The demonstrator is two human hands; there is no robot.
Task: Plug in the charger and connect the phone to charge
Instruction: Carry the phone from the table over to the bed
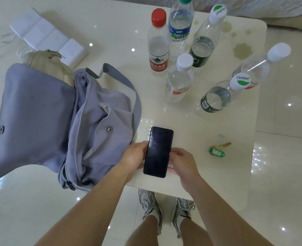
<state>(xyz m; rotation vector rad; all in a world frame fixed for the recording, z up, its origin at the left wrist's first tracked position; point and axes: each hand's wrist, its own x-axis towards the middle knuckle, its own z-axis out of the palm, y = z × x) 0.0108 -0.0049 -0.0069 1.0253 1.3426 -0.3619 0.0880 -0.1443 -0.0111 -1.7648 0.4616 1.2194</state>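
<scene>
phone dark, screen up, at table's near edge, likely steadied for a cable | left hand and right hand fingers curled on its long sides | bag flap open, contents hidden | power strip on floor, well apart | bottles capped, mostly empty | no charger visible

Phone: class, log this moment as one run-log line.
phone: screen dark, no cable seen | left hand: grip on phone | right hand: grip on phone
</scene>
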